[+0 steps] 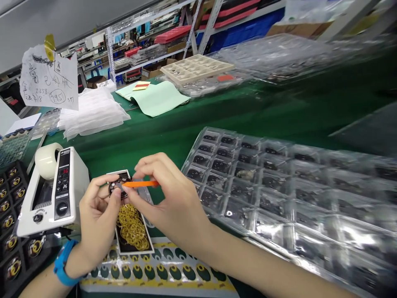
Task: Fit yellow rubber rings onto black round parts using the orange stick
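My left hand [101, 207], with a blue band on its wrist, pinches a small dark round part [117, 187] between thumb and fingers. An orange stick-like tool [144, 183] is held in my right hand [173, 194], its tip touching or very near the dark part. Just below both hands is a white-edged box [151, 244] holding a pile of yellow rings [133, 227]. A sheet with rows of round cut-outs [161, 271] lies under the box's near end.
A white tape dispenser [74, 178] stands at left, beside a black tray of round parts [23, 231]. Clear compartment trays [263, 178] with dark parts spread across the right. Behind are white sheets [89, 109], green paper [158, 97] and a beige tray [198, 68].
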Tool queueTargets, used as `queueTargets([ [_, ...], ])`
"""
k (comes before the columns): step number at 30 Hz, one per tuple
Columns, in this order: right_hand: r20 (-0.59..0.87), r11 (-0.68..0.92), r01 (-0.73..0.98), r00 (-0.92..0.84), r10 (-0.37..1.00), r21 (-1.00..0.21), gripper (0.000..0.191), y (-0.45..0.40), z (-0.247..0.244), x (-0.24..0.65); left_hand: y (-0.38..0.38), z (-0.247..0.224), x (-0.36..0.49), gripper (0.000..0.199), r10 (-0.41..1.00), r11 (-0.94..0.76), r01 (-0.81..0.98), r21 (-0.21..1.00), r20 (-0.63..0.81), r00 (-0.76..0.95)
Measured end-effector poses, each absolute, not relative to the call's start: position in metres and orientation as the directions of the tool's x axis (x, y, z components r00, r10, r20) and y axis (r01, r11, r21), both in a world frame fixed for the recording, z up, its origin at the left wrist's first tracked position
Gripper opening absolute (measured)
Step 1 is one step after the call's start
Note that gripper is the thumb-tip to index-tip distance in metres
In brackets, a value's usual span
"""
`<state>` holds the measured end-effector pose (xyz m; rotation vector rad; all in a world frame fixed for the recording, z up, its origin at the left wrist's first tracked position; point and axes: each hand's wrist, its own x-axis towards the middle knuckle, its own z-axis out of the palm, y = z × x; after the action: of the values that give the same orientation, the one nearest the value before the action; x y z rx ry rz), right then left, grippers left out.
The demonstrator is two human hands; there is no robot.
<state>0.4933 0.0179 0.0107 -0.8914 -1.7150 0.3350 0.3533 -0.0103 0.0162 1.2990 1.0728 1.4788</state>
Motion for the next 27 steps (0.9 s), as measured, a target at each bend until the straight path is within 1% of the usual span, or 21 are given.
queueTargets([
  [2, 0.693, 0.667, 0.388, -0.094, 0.715, -0.636, 0.012, 0.019, 0.011, 0.493, -0.01, 0.015, 0.352, 0.01, 0.969, -0.245, -0.114, 0.963, 0.239, -0.06],
  [3, 0.667, 0.657, 0.359, -0.114, 0.736, -0.663, 0.011, 0.019, 0.011, 0.493, -0.009, 0.015, 0.352, 0.011, 0.971, -0.239, -0.131, 0.962, 0.234, -0.05],
  [5, 0.584, 0.608, 0.262, -0.171, 0.794, -0.75, 0.006, 0.021, 0.013, 0.493, -0.009, 0.014, 0.352, 0.012, 0.975, -0.223, -0.155, 0.962, 0.221, -0.031],
  [8, 0.466, 0.506, 0.134, -0.244, 0.85, -0.852, 0.015, 0.023, 0.015, 0.493, -0.009, 0.014, 0.354, 0.012, 0.974, -0.227, -0.163, 0.96, 0.227, -0.02],
  [11, 0.463, 0.504, 0.113, -0.266, 0.845, -0.856, 0.019, 0.027, 0.016, 0.495, -0.008, 0.014, 0.354, 0.012, 0.968, -0.25, -0.121, 0.961, 0.25, -0.018],
  [13, 0.506, 0.55, 0.138, -0.259, 0.823, -0.824, 0.021, 0.029, 0.015, 0.497, -0.006, 0.015, 0.351, 0.011, 0.965, -0.261, -0.025, 0.965, 0.261, 0.02],
  [15, 0.581, 0.631, 0.202, -0.258, 0.772, -0.749, 0.018, 0.03, 0.014, 0.498, -0.002, 0.017, 0.345, 0.011, 0.948, -0.317, 0.167, 0.934, 0.309, 0.072],
  [16, 0.63, 0.684, 0.249, -0.266, 0.729, -0.686, 0.016, 0.03, 0.014, 0.498, 0.0, 0.019, 0.342, 0.012, 0.929, -0.371, 0.271, 0.888, 0.358, 0.096],
  [18, 0.735, 0.781, 0.341, -0.284, 0.616, -0.523, 0.011, 0.028, 0.013, 0.498, 0.003, 0.024, 0.337, 0.015, 0.875, -0.474, 0.427, 0.77, 0.466, 0.13],
  [19, 0.789, 0.818, 0.377, -0.278, 0.548, -0.435, 0.008, 0.026, 0.012, 0.497, 0.004, 0.026, 0.335, 0.014, 0.854, -0.501, 0.461, 0.732, 0.503, 0.129],
  [20, 0.84, 0.846, 0.407, -0.267, 0.472, -0.346, 0.007, 0.024, 0.012, 0.497, 0.004, 0.029, 0.334, 0.013, 0.85, -0.501, 0.468, 0.728, 0.514, 0.112],
  [21, 0.887, 0.867, 0.431, -0.255, 0.384, -0.252, 0.008, 0.022, 0.012, 0.497, 0.004, 0.031, 0.334, 0.011, 0.864, -0.474, 0.453, 0.755, 0.497, 0.075],
  [23, 0.947, 0.881, 0.469, -0.252, 0.198, -0.06, 0.012, 0.018, 0.012, 0.498, 0.004, 0.034, 0.335, 0.006, 0.919, -0.361, 0.371, 0.856, 0.394, -0.014],
  [24, 0.955, 0.873, 0.488, -0.267, 0.132, 0.015, 0.013, 0.016, 0.013, 0.498, 0.004, 0.035, 0.336, 0.005, 0.944, -0.3, 0.303, 0.905, 0.328, -0.046],
  [25, 0.954, 0.862, 0.503, -0.283, 0.1, 0.059, 0.014, 0.015, 0.013, 0.499, 0.003, 0.035, 0.337, 0.007, 0.963, -0.243, 0.227, 0.943, 0.263, -0.061],
  [26, 0.952, 0.852, 0.519, -0.289, 0.101, 0.067, 0.014, 0.015, 0.013, 0.5, 0.002, 0.036, 0.338, 0.011, 0.977, -0.194, 0.151, 0.969, 0.205, -0.06],
  [27, 0.95, 0.843, 0.536, -0.284, 0.127, 0.048, 0.014, 0.015, 0.013, 0.5, 0.001, 0.036, 0.339, 0.015, 0.986, -0.154, 0.08, 0.985, 0.159, -0.051],
])
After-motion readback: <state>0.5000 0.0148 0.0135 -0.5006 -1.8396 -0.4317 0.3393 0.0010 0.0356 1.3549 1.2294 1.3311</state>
